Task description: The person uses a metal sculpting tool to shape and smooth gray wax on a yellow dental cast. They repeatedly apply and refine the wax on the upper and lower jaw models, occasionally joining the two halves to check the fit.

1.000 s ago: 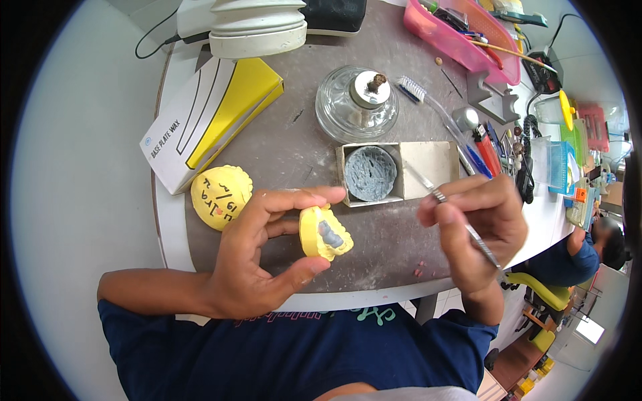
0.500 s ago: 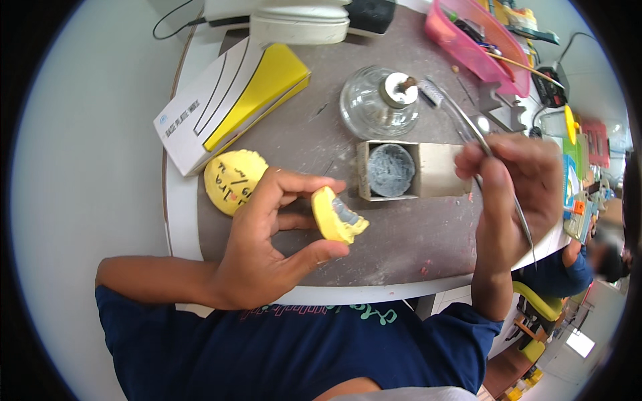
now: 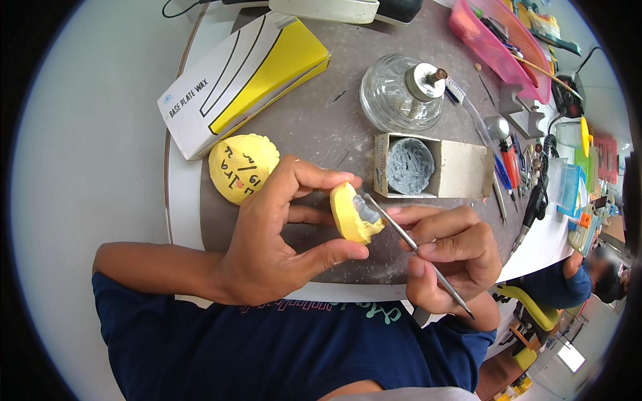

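Between thumb and fingers, my left hand point(image 3: 274, 234) grips a yellow dental cast point(image 3: 348, 217) by its edges, tilted up off the table. Grey wax point(image 3: 365, 210) coats part of the cast's inner side. My right hand point(image 3: 455, 250) holds a thin metal wax carver point(image 3: 428, 260) like a pen, its upper tip at the grey wax; whether it touches I cannot tell. Just beyond sits an open small box with a round block of grey wax point(image 3: 409, 167) in it. Left of the cast lies a second yellow cast point(image 3: 242, 167) with handwriting on its base.
A glass spirit lamp point(image 3: 398, 93) with a metal collar stands at the back middle. A white and yellow carton point(image 3: 247, 77) lies back left. Back right are a pink basket point(image 3: 468, 30), a metal stand point(image 3: 521, 113) and several tools. Another person point(image 3: 558, 281) sits far right.
My right hand has come down and left, bringing the wax carver from above the table's right side to the cast. The left hand still holds the cast. The view has shifted slightly.
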Tool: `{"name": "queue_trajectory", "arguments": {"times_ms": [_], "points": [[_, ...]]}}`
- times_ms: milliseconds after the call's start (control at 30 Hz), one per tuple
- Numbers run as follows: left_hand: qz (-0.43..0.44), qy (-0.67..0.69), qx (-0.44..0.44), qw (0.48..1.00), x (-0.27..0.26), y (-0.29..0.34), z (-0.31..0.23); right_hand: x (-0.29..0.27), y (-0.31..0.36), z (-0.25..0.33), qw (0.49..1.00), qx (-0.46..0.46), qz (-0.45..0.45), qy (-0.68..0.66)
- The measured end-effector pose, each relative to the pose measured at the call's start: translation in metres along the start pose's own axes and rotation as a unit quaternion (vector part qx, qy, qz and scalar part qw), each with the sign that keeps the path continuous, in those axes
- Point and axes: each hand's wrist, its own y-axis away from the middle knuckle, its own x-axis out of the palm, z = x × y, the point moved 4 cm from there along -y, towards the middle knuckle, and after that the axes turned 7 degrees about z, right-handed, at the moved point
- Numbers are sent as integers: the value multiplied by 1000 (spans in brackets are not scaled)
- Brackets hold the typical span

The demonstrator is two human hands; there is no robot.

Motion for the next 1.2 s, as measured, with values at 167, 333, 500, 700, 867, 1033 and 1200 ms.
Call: {"name": "queue_trajectory", "arguments": {"times_ms": [167, 333, 500, 700, 867, 1033, 1200], "points": [[-3, -10, -3, 1000, 0, 0, -1, 0, 0, -1, 1000, 2, 3, 1], [-8, -11, 9, 1000, 0, 1, 0, 2, -1, 1, 1000, 15, 5, 1], [-4, -15, 11, 1000, -2, 4, -2, 5, -1, 2, 1000, 16, 3, -2], [2, -17, 17, 1000, -3, 4, -1, 6, -2, 2, 1000, 19, 1, 0], [0, -14, 18, 1000, -2, 5, -1, 5, -2, 2, 1000, 27, -1, -6], [4, -10, 15, 1000, -2, 4, -1, 5, -1, 2, 1000, 24, -9, -9], [0, -18, 21, 1000, -4, 7, -2, 7, -3, 4, 1000, 21, -5, -4]]}}
